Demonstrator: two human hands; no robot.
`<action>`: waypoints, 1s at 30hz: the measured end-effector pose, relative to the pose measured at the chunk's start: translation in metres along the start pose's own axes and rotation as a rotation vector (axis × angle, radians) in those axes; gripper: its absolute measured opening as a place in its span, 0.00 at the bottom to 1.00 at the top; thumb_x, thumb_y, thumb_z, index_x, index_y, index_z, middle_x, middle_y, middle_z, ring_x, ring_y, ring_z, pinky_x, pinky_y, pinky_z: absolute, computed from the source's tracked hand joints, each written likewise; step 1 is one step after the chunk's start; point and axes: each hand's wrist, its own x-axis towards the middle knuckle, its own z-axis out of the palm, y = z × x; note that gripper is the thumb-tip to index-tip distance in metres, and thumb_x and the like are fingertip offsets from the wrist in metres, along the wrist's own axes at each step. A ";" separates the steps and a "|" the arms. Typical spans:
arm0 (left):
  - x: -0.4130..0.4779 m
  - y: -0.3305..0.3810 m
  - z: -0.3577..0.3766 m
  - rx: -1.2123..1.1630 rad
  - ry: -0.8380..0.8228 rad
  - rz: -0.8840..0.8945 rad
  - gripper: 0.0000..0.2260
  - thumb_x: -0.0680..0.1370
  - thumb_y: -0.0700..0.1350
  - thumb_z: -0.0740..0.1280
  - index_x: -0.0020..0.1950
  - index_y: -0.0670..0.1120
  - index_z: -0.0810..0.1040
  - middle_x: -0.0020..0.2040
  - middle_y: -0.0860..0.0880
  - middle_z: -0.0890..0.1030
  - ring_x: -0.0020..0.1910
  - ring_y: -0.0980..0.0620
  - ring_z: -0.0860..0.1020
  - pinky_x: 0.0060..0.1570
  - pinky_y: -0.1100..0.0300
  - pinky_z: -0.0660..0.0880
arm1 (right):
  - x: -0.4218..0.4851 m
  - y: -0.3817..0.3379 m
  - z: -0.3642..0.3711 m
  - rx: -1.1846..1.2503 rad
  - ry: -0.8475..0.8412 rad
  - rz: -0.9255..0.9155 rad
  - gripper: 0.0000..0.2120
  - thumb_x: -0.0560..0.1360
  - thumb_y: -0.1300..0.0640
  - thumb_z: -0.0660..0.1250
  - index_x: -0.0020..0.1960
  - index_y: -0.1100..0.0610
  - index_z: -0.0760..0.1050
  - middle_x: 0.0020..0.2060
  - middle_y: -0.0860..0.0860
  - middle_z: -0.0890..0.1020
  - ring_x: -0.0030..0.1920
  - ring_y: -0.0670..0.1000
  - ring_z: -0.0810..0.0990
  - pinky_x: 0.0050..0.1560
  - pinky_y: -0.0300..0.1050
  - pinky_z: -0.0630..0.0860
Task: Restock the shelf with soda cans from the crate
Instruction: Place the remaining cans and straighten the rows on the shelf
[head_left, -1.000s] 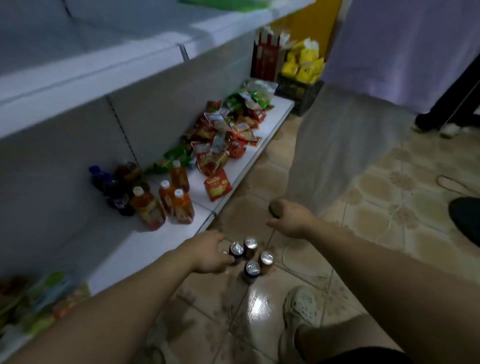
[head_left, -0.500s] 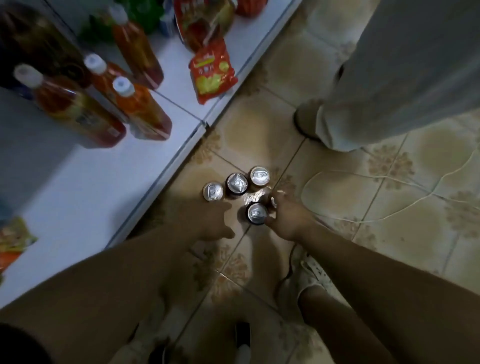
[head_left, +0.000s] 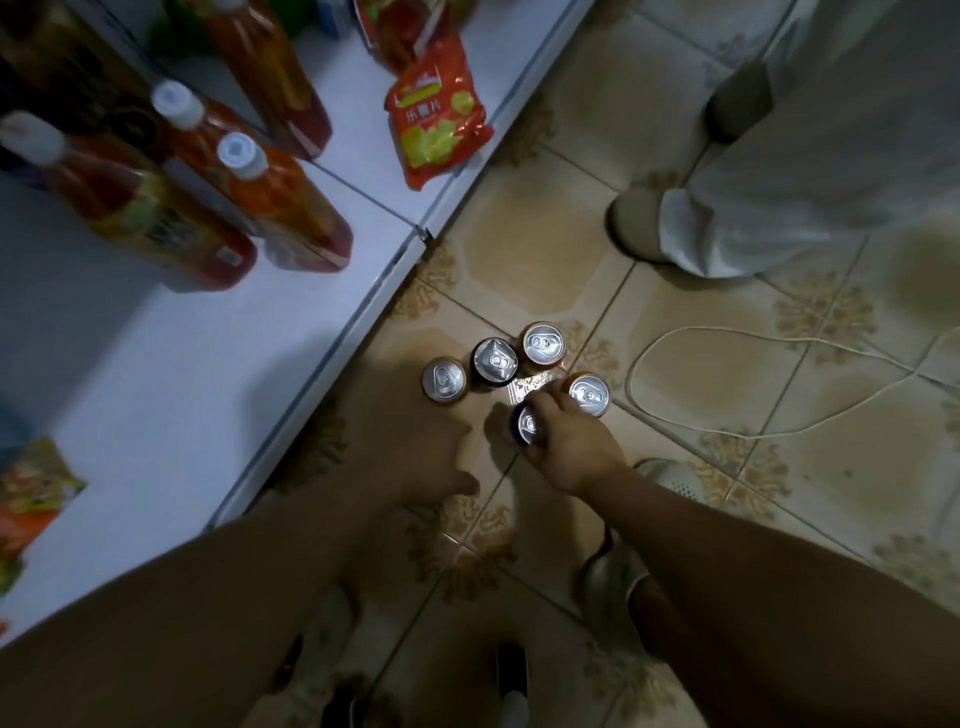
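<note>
Five cans standing upright on the tiled floor (head_left: 545, 249), just beside the edge of the low white shelf (head_left: 156, 374); no crate in view. Right hand (head_left: 571, 441) wrapped around the nearest dark can (head_left: 529, 423), fingers curled over its rim, the can apparently not yet lifted. Left hand (head_left: 431, 457) hovering loosely spread near the silver can (head_left: 444, 378), holding nothing. Another dark can (head_left: 495, 361) and two orange ones (head_left: 543, 343) (head_left: 588, 395) packed close, the nearer orange one touching or nearly touching the right hand's knuckles. Likely step: picking up the first can to carry across to the shelf. Risks from here: a sideways pull on the gripped can likely to knock the neighbouring orange can over and send it rolling across the glossy tile; a top-heavy fingertip hold prone to slipping if the can is wet or lifted fast. A white cord (head_left: 727, 332) looped on the floor close by, easy to snag with a foot or a rolling can. Bottles (head_left: 280, 202) crowding the shelf further back and a red snack bag (head_left: 439, 124) lying at its edge, so a careless placement liable to tip a bottle or nudge the bag off. Another person's shoe (head_left: 631, 223) near enough to be bumped.
</note>
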 end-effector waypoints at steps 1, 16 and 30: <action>-0.014 0.009 -0.008 -0.015 0.002 0.019 0.31 0.70 0.52 0.74 0.70 0.46 0.69 0.65 0.45 0.74 0.62 0.46 0.73 0.62 0.54 0.69 | -0.008 -0.005 -0.009 0.048 0.026 -0.020 0.28 0.72 0.50 0.69 0.69 0.50 0.64 0.62 0.55 0.71 0.57 0.61 0.76 0.51 0.48 0.73; -0.276 0.088 -0.080 -0.676 0.526 0.416 0.37 0.68 0.43 0.76 0.72 0.56 0.64 0.65 0.56 0.74 0.64 0.55 0.73 0.58 0.59 0.75 | -0.240 -0.193 -0.194 1.179 0.665 -0.261 0.21 0.68 0.54 0.69 0.59 0.42 0.70 0.53 0.49 0.78 0.50 0.46 0.80 0.44 0.37 0.79; -0.524 0.065 -0.108 -0.728 1.095 0.553 0.27 0.68 0.38 0.75 0.63 0.54 0.69 0.54 0.54 0.79 0.51 0.62 0.78 0.49 0.66 0.74 | -0.380 -0.373 -0.245 1.051 0.376 -0.701 0.35 0.71 0.59 0.74 0.72 0.50 0.60 0.57 0.51 0.76 0.54 0.50 0.80 0.54 0.50 0.80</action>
